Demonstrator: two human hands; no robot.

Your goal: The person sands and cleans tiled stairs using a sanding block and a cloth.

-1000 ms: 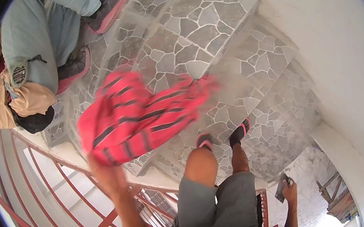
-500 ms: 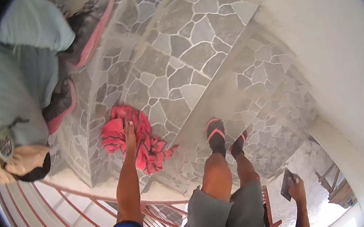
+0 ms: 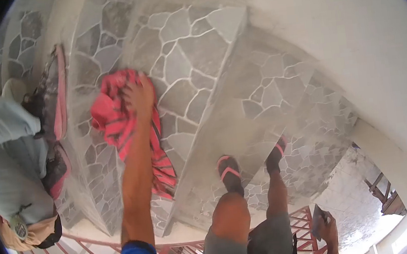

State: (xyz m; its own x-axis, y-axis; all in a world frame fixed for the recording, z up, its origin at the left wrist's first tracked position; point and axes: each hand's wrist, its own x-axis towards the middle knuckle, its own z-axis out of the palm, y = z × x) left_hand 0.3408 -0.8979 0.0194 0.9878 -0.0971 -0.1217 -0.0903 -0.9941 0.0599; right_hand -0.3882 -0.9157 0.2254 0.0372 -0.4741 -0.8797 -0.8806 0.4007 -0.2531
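Note:
My left hand presses a pink cloth with dark stripes flat against a stone-patterned stair step. The cloth hangs down over the step's edge below my forearm. My right hand hangs low at my side, closed around a flat grey tool, seemingly a trowel. My feet in pink-strapped sandals stand on a lower step.
Another person in light blue trousers and dusty pink-edged shoes stands on the steps at left. A red metal railing runs along the stair's open side below. A white plastered wall bounds the right.
The cloth swung through the air, then landed on the step. My left hand has since pushed it up and forward across the step. The view has tilted toward the stairs.

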